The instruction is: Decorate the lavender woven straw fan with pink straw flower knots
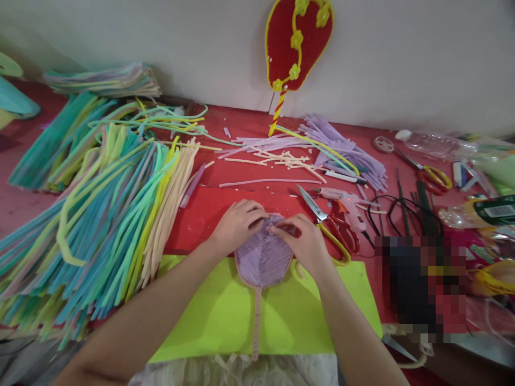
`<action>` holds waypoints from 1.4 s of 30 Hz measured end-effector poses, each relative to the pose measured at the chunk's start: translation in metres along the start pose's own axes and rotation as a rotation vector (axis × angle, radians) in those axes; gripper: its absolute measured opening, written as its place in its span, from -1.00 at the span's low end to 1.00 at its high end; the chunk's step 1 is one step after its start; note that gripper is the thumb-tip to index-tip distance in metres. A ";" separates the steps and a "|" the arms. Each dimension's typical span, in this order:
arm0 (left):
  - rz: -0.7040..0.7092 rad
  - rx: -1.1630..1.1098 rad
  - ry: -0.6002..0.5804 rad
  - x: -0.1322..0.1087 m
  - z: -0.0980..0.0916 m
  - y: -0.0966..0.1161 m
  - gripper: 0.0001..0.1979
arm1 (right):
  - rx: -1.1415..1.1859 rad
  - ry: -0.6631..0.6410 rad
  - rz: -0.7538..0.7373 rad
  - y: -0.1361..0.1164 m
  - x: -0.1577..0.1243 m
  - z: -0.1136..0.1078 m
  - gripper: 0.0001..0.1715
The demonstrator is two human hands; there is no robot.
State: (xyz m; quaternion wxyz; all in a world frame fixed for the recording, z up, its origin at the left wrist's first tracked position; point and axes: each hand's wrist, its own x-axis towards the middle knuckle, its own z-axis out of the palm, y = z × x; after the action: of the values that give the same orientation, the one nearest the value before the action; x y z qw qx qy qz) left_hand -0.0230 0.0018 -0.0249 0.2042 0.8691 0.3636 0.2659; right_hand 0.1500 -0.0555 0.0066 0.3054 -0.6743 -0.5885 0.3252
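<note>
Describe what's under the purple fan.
A yellow-green sheet lies beneath the handle and lower fan, red surface beyond. Whatever the fan, left hand and right hand cover is hidden.

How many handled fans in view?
2: red fan at the back by the wall; purple fan, touched by the left hand and right hand. Others may be hidden in the clutter.

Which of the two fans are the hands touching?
The purple fan, whose stem lies over the yellow-green sheet. The red fan, edged in yellow, stands upright by the wall, untouched.
</note>
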 end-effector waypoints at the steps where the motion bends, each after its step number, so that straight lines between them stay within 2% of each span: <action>1: 0.001 -0.002 0.001 0.000 0.000 0.000 -0.89 | -0.007 0.003 -0.001 0.000 0.000 0.001 -0.60; 5: -0.001 -0.009 0.002 0.000 0.000 0.001 -0.89 | 0.001 0.024 0.008 0.000 0.003 -0.002 -0.62; 9: -0.004 -0.010 -0.010 0.001 0.000 0.001 -0.88 | 0.070 0.055 0.091 0.001 0.010 -0.011 -0.67; 13: 0.000 -0.010 -0.012 0.001 0.000 0.000 -0.88 | 0.242 0.058 0.109 -0.003 0.011 -0.011 -0.73; 19: -0.007 -0.039 -0.024 0.001 0.000 -0.001 -0.85 | 0.528 0.205 0.139 -0.018 0.011 -0.004 -0.75; 25: -0.008 -0.047 -0.010 0.000 0.001 -0.002 -0.83 | 0.757 0.139 0.109 -0.028 0.026 -0.003 -0.70; 28: -0.006 -0.030 -0.009 0.000 0.002 -0.003 -0.82 | 0.754 0.088 0.063 -0.023 0.028 -0.003 -0.63; 32: 0.001 -0.028 -0.007 0.000 0.003 -0.003 -0.83 | 0.701 0.033 -0.007 -0.007 0.026 -0.004 -0.78; 36: 0.004 -0.019 -0.016 0.001 0.002 -0.002 -0.84 | 0.708 0.031 -0.081 0.000 0.026 -0.008 -0.85; 42: 0.007 -0.019 -0.017 0.001 0.003 -0.004 -0.84 | 0.658 0.061 -0.107 -0.005 0.024 -0.012 -0.86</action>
State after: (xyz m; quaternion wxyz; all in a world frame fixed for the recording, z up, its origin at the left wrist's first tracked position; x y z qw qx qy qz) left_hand -0.0228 0.0042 -0.0286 0.2145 0.8706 0.3564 0.2627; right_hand 0.1590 -0.0315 0.0156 0.5409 -0.5170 -0.4771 0.4609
